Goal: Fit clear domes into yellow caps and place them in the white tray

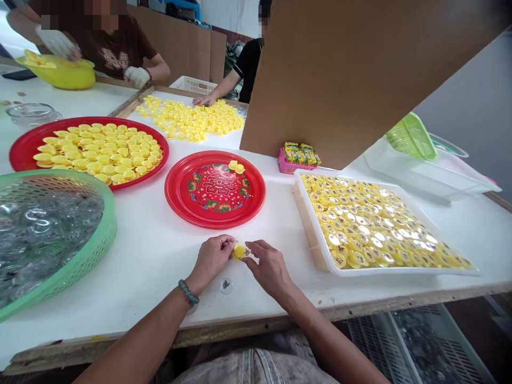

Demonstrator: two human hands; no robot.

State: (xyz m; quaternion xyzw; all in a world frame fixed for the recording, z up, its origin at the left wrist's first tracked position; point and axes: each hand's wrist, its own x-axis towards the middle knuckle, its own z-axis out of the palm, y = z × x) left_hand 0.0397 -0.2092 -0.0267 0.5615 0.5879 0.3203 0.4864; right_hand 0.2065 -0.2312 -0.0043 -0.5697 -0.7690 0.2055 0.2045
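Head view: the left hand (210, 261) and right hand (270, 269) met low over the white tabletop (152, 304), fingers pressed together from both sides, pinching a yellow plastic cap (240, 250). The cap sat between the hands, just off the surface, and the fingers partly hid it, so whether it had a clear top could not be told. A small clear plastic disc (226, 286) lay on the table just below the hands, and a beaded bracelet (188, 292) circled the left wrist.

Stock around them: the white plastic tray (310, 229) on the right was packed nearly edge to edge with yellow caps with glossy clear tops (372, 224). The near red plate (172, 200) held only two yellow caps (236, 167) on its printed centre. The larger red plate (24, 146) held a crowded layer of plain yellow caps (96, 154). The green perforated basket (92, 250) on the left was heaped with clear plastic pieces (44, 229).

Farther off, more loose yellow caps (188, 120) covered the table by a co-worker's bare hand (205, 100). Another co-worker's gloved hand (56, 42) was over a yellow basin (60, 77).
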